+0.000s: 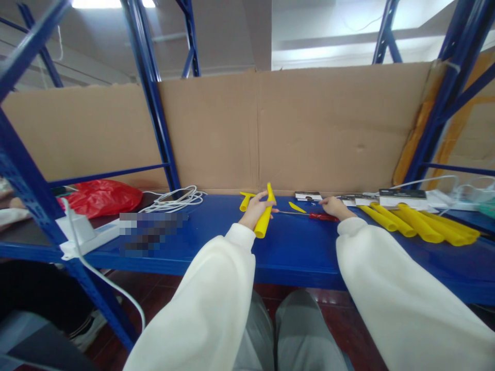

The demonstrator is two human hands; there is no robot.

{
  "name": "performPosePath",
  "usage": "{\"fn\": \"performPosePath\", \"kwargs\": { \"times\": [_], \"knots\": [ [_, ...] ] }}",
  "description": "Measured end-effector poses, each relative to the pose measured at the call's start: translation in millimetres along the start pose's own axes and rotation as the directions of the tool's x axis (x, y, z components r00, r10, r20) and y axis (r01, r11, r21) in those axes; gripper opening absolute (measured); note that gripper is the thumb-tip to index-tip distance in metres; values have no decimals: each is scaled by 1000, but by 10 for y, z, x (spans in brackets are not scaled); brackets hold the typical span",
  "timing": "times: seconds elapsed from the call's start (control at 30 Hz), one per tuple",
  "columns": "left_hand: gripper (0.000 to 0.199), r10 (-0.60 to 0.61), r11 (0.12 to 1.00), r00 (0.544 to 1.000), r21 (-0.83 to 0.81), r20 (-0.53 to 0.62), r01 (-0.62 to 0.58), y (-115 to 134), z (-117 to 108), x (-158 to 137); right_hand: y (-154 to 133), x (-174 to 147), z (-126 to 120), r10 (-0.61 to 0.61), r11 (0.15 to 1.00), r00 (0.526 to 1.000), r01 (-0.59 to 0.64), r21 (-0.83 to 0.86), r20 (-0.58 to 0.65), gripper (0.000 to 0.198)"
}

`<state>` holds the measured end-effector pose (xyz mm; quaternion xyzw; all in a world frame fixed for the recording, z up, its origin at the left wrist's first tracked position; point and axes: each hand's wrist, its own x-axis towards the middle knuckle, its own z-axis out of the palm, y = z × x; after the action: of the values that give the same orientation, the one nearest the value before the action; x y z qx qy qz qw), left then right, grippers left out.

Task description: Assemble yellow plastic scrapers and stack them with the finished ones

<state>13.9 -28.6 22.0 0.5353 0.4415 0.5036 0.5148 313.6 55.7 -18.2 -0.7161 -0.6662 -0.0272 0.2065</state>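
My left hand (255, 210) is wrapped round a yellow T-shaped plastic handle (263, 222), its hollow round end facing me and its crosspiece up and away. A second, smaller-looking yellow T-shaped piece (245, 201) lies just behind that hand. My right hand (335, 207) rests low over the blue shelf, thumb and fingertips drawn together; whatever is between them is too small to make out. Beside the fingertips are tiny pale bits (313, 204). Between my hands lies a screwdriver with a red handle (324, 217), along with a flat yellow blade-like piece (297, 207).
Several yellow tubes (419, 222) lie at the right, before black-and-white packs (402, 196). A small pack (308, 196) sits at the back. On the left are coiled white cable (181, 198), a power strip (102, 232) and a red bag (104, 197). Cardboard (309, 129) walls the back.
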Motion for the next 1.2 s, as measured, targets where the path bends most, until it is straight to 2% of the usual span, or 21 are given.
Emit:
{"fn": "performPosePath", "kwargs": {
  "times": [0.1, 0.23, 0.5, 0.6, 0.77, 0.97, 1.2],
  "knots": [
    [64, -87, 988, 994, -121, 71, 95, 29, -44, 5, -73, 59, -18, -43, 998, 996, 46, -34, 82, 39],
    [64, -141, 979, 978, -126, 156, 161, 26, -55, 6, -122, 150, -35, -129, 989, 983, 138, -61, 133, 39],
    [64, -140, 984, 962, -73, 236, 162, -8, -23, -31, -194, 218, -53, -116, 981, 967, 147, -128, 226, 45],
    [66, -126, 988, 959, -58, 254, 146, -29, -15, -23, -198, 219, -55, -119, 979, 968, 151, -136, 221, 44],
    [69, -116, 989, 956, -54, 269, 135, -45, -15, -16, -160, 184, -56, -155, 979, 977, 172, -113, 145, 26],
    [68, -129, 990, 944, -11, 304, 138, -46, -31, -30, -162, 140, -79, -124, 988, 987, 132, -74, 104, 13],
    [67, -154, 987, 939, 12, 307, 158, -30, -36, -61, -228, 54, -116, -69, 997, 987, 74, -33, 148, 17]
  ]
}}
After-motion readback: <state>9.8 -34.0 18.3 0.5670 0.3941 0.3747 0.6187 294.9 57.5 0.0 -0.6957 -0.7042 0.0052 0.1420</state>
